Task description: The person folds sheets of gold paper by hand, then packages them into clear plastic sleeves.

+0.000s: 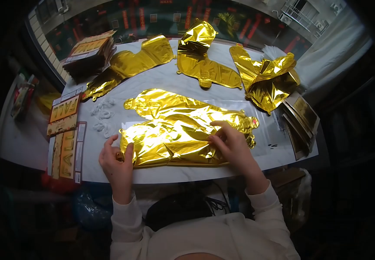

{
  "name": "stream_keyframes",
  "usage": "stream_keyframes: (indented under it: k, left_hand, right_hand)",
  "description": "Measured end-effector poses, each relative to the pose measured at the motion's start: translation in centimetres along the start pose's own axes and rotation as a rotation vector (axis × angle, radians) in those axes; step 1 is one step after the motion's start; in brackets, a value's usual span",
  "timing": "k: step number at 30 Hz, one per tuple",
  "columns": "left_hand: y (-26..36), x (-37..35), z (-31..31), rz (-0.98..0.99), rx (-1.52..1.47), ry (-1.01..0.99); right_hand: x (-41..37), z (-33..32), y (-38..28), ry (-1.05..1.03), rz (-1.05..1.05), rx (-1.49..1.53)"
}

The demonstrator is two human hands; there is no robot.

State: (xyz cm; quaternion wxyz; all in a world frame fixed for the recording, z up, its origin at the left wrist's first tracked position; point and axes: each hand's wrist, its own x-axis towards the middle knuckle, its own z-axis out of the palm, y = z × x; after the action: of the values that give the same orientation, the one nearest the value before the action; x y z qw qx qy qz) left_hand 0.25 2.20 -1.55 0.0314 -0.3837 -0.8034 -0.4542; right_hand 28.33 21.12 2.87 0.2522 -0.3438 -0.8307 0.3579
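Observation:
Several flat, uninflated gold foil balloons (170, 136) lie stacked in front of me, creased and shiny. My left hand (116, 162) is at the stack's left end, thumb and fingers apart, with a bit of gold foil showing between them. Over the right part of the same foil, my right hand (230, 141) rests with thumb and forefinger spread. A clear plastic bag or sheet (270, 134) lies partly under the stack's right end.
More gold foil balloons lie along the back: a left one (144, 58), a middle one (209, 71), a right one (267, 78). Printed FALL cards (66, 143) and a card stack (90, 52) are left. White ribbon coils (103, 115) lie near them; brown packages (300, 121) stand right.

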Motion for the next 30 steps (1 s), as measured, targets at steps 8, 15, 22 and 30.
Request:
stream_keyframes:
  k: [8,15,22,30]
  left_hand:
    - [0.6,-0.4,-0.1,0.047,-0.223,0.155]
    - [1.9,0.7,-0.7,-0.109,-0.336,0.027]
    - [2.2,1.0,-0.7,0.232,0.248,0.05]
    - [9.9,-4.0,-0.6,0.698,0.133,-0.512]
  right_hand:
    - [-2.1,-2.3,-0.6,-0.049,0.105,0.012]
    - [-3.7,-2.5,1.6,-0.062,0.026,-0.002]
    - [-3.6,-2.2,2.0,-0.032,0.007,0.081]
    - [-3.0,-2.4,2.0,0.041,0.064,0.113]
